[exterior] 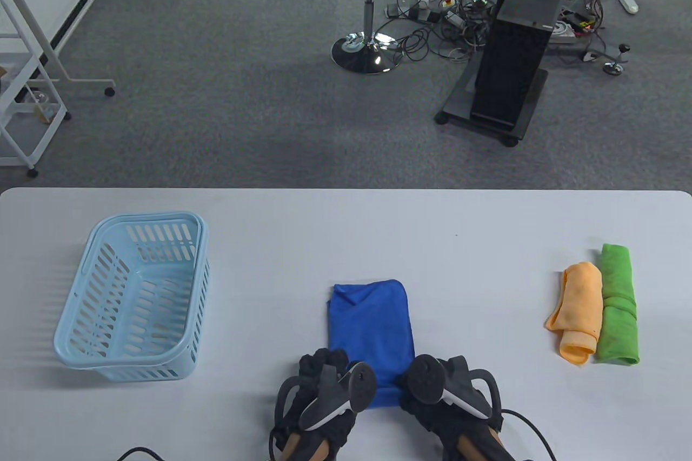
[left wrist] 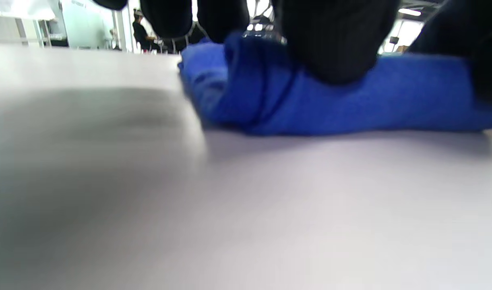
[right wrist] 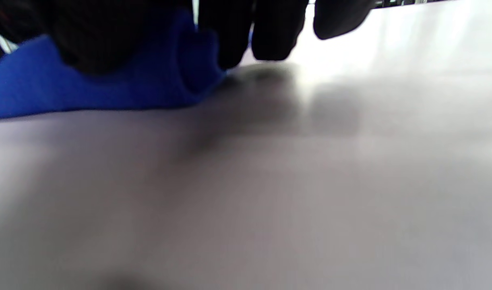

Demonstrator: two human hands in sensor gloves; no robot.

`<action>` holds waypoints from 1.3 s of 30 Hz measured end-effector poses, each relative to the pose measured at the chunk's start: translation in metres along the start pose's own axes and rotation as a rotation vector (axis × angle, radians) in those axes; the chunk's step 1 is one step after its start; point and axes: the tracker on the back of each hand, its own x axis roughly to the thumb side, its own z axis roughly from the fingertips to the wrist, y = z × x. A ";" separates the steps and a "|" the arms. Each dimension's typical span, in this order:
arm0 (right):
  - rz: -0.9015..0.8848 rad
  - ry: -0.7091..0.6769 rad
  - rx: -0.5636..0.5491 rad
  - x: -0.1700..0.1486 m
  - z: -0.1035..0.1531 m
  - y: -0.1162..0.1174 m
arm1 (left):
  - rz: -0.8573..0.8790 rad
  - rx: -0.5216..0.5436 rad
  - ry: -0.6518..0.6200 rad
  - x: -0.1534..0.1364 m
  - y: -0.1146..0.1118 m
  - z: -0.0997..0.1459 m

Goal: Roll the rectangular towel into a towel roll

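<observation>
- The blue towel (exterior: 370, 323) lies flat in a long strip on the white table (exterior: 346, 223), a little right of the middle, and its near end is turned up into a small roll at the hands.
- The left hand (exterior: 324, 391) holds the left end of this roll; in the left wrist view its fingers (left wrist: 330, 44) are curled over the top of the roll and press into the cloth.
- The right hand (exterior: 451, 391) holds the right end in the same way; its fingers (right wrist: 234, 32) bend down over the end of the roll.
- The far edge of the towel lies toward the middle of the table, and bare table continues behind it up to the far edge.
- A light blue basket (exterior: 135, 296) stands well apart on the left.
- An orange towel roll (exterior: 579, 312) and a green towel roll (exterior: 617, 304) lie side by side, touching, near the right edge of the table, well apart from the right hand.
</observation>
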 end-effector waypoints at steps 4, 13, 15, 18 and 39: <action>-0.053 0.023 0.023 -0.004 -0.001 0.000 | -0.071 -0.072 -0.089 0.010 -0.004 0.003; -0.062 0.022 0.036 -0.005 -0.001 0.000 | -0.042 -0.111 -0.054 0.004 -0.005 0.001; -0.067 0.024 0.034 -0.005 0.000 0.000 | -0.051 -0.130 -0.055 0.006 -0.005 -0.001; -0.088 0.034 0.034 -0.006 0.000 0.000 | -0.100 -0.146 -0.065 0.008 -0.006 -0.002; -0.055 0.008 0.007 -0.004 0.005 -0.003 | -0.154 -0.035 -0.014 0.011 -0.003 -0.004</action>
